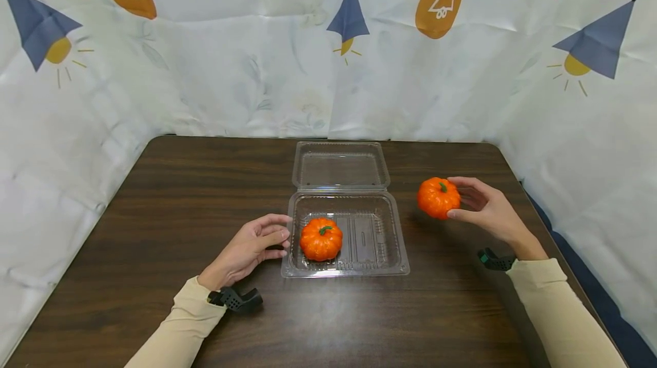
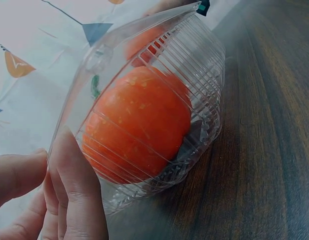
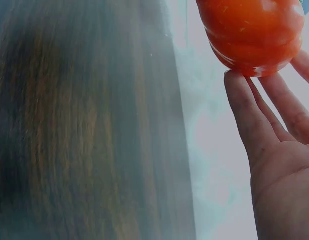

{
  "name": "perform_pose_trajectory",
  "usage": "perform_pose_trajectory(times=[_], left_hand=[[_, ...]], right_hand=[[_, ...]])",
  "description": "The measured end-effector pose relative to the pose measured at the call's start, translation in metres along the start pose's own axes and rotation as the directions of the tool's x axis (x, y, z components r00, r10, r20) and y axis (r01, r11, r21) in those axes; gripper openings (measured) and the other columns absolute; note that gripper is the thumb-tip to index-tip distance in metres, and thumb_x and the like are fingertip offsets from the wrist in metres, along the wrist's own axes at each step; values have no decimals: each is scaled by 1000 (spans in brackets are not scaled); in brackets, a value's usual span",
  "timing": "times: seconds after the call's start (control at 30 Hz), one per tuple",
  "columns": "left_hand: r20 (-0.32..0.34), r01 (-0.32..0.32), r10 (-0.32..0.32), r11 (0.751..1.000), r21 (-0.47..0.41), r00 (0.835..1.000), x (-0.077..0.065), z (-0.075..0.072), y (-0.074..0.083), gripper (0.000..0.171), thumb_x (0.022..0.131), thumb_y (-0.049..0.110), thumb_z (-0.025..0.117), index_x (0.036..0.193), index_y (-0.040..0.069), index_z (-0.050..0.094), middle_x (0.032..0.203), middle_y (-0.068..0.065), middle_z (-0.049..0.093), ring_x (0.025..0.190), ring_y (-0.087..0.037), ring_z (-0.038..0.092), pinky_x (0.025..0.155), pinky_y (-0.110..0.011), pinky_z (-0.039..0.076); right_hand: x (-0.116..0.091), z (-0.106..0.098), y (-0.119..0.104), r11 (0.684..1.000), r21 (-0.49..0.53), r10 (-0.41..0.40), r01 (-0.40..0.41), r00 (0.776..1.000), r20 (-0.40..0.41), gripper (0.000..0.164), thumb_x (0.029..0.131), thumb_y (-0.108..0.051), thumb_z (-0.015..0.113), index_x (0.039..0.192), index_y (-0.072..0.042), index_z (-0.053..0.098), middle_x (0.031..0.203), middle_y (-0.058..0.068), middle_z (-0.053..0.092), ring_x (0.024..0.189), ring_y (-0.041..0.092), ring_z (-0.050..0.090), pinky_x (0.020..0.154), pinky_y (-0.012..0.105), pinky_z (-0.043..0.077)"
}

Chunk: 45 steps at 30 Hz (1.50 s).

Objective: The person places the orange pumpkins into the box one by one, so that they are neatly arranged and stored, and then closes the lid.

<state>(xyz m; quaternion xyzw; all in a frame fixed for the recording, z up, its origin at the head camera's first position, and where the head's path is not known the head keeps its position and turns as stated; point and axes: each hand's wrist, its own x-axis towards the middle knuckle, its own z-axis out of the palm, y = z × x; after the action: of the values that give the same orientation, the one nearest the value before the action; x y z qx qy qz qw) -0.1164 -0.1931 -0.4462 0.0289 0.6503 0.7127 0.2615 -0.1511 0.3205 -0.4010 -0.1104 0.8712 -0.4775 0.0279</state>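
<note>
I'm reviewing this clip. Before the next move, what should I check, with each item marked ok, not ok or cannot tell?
1. Clear rectangular plastic container open: ok, its clear lid is folded back.
2. Left hand on the container: ok, it pinches the left rim.
3. Right hand holding the orange, ribbed, green-stemmed pumpkin: ok, between thumb and fingertips.
4. Firmness of that grip: cannot tell.
5. Matching orange pumpkin inside the container: ok, left of centre, stem up.
6. Room beside it: ok, bare base shows to its right.
</note>
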Motion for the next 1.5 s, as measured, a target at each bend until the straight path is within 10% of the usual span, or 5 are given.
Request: perform_pose_trajectory(times=[1.5], left_hand=[[7, 1, -1, 1000, -26, 1000, 0, -1, -2, 49, 101, 15, 67, 144, 2, 47, 103, 3, 66, 90, -12, 68, 85, -29, 64]], right_hand=[[14, 27, -23, 981, 103, -175, 167, 982, 74, 67, 87, 1, 79, 148, -5, 51, 141, -20, 56, 124, -9, 58, 101, 6, 49]])
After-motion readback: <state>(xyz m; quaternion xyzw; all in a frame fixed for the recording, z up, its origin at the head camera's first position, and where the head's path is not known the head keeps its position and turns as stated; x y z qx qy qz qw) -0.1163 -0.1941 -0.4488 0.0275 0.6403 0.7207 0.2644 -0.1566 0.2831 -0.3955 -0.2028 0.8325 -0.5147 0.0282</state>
